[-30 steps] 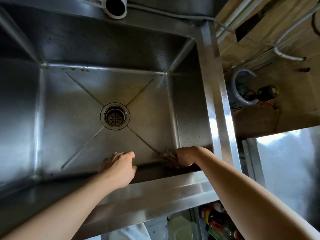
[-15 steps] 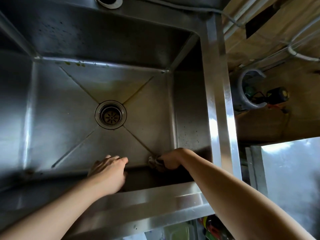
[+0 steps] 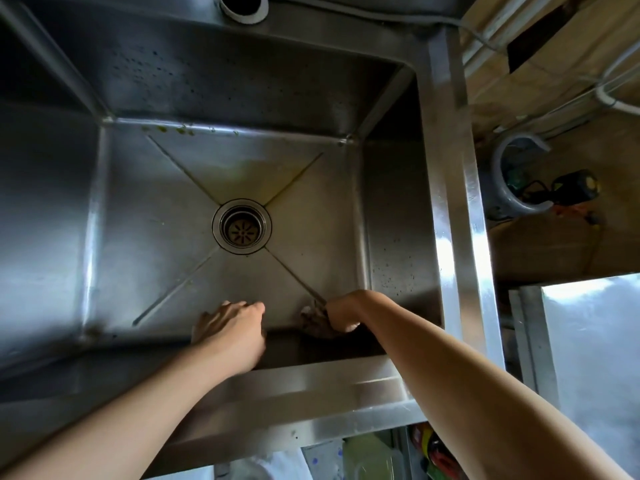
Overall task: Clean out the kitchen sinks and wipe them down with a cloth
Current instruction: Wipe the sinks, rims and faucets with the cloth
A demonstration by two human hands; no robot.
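Both hands reached down into a deep stainless-steel sink [image 3: 166,209] from its near rim. Left hand [image 3: 230,327]: fingers spread open and laid flat against the basin floor at the base of the near wall, holding nothing. Right hand [image 3: 343,315]: closed in a fist around a crumpled dark cloth [image 3: 313,322], pressed to the floor where it met the near wall, toward the near right corner. The cloth protruded from the left side of the fist and lay over the end of one of the four diagonal creases running out from the drain [image 3: 241,226]. The two hands were near each other but apart, with bare steel between them.

The round drain sat at the centre of the basin floor, its strainer visible inside. Yellow-green food residue [image 3: 183,130] clung along the seam between the floor and the far wall, and dark specks dotted the far and right walls. A white pipe opening [image 3: 244,10] showed above the far rim. To the right of the sink, a grey curved hose [image 3: 509,188] lay on a wooden surface [image 3: 554,251].
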